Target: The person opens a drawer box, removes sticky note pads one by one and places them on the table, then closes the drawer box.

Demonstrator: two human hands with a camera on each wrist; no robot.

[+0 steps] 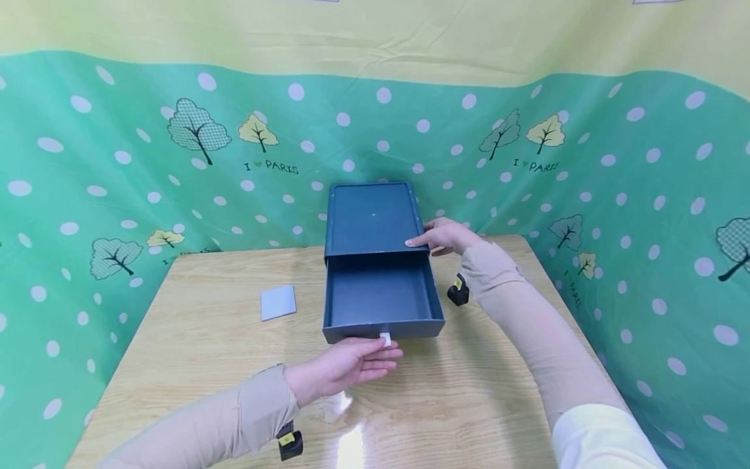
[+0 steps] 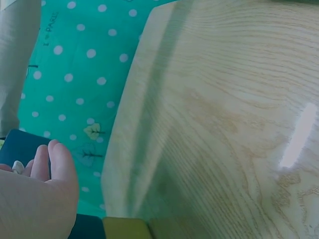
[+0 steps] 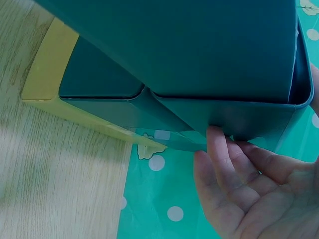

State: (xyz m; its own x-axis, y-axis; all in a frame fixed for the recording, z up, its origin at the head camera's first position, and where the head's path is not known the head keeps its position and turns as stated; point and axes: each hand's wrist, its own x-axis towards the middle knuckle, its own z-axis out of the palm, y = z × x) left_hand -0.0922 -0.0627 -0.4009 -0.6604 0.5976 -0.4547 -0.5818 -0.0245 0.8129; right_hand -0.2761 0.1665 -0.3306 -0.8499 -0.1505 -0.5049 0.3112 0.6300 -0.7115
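A dark blue drawer unit [image 1: 375, 221] stands at the back of the table, its top drawer [image 1: 383, 293] pulled forward, with nothing visible inside. My left hand [image 1: 346, 368] pinches the small white pull tab [image 1: 385, 339] on the drawer's front edge, the other fingers extended below it. At the unit's right side, my right hand [image 1: 445, 236] holds the upper corner, thumb on top and fingers against the side wall. The right wrist view shows those fingertips touching the casing [image 3: 249, 117]. Below lie a closed dark blue drawer [image 3: 102, 74] and a yellow tier [image 3: 50, 69].
A pale blue square [image 1: 278, 303] lies flat on the wooden table [image 1: 217, 339], left of the unit. Behind and at both sides hangs a green dotted curtain [image 1: 363, 143]. Small black devices [image 1: 459, 291] sit by each wrist.
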